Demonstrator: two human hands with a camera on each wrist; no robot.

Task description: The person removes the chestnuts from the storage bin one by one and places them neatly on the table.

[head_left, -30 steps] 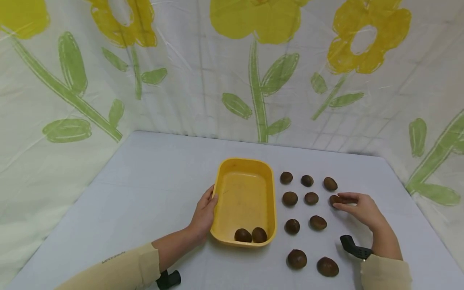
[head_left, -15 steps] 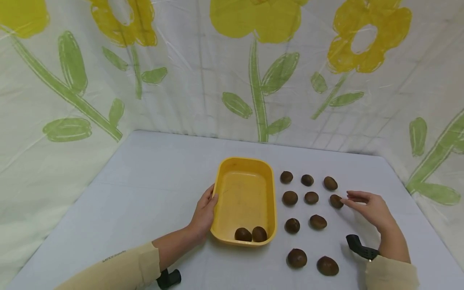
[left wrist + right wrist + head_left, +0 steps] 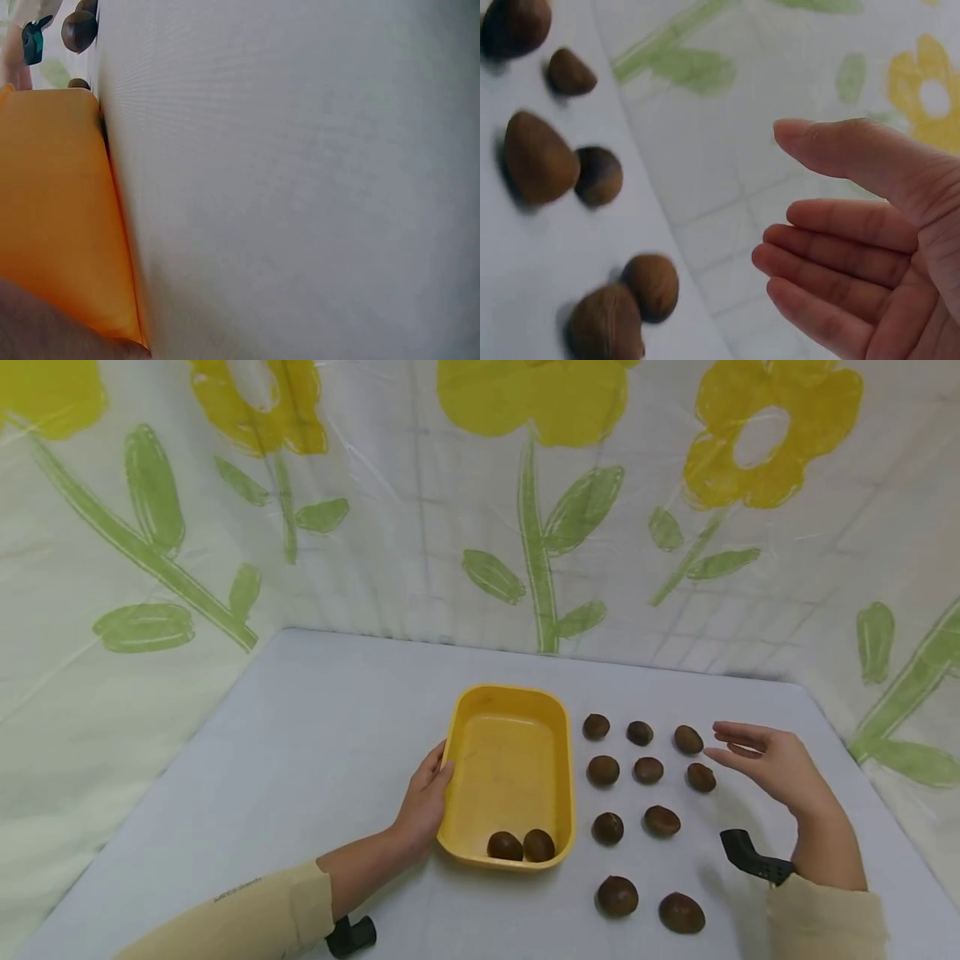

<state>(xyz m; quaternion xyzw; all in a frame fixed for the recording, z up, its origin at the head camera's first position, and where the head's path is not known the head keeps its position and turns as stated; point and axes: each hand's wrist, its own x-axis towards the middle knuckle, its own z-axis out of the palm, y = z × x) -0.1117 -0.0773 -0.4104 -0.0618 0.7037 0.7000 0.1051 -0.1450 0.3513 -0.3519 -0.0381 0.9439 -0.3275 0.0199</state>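
Note:
My left hand (image 3: 423,802) grips the left side of a yellow plastic tray (image 3: 459,710), thumb at its rim. In the left wrist view the tray's orange-looking outer wall (image 3: 60,195) rises beside part of that hand. Two chestnuts lie in the tray's near end, one being the left chestnut (image 3: 505,846). My right hand (image 3: 776,764) hovers at the right of the chestnut rows, thumb and fingers apart with nothing between them. Nearest its fingertips are a far-row chestnut (image 3: 688,740) and a second-row chestnut (image 3: 701,777). The right wrist view shows the bare palm and spread thumb (image 3: 840,146).
Several more chestnuts stand in loose rows right of the tray, including a near-row chestnut (image 3: 617,897) and a chestnut by its right side (image 3: 607,828). The white table (image 3: 337,718) meets a flower-printed curtain (image 3: 390,527) at its back edge.
My right hand has let go of the second-row chestnut, which stays on the table. It has drawn back to the right, then risen toward the far row. The left hand keeps its hold.

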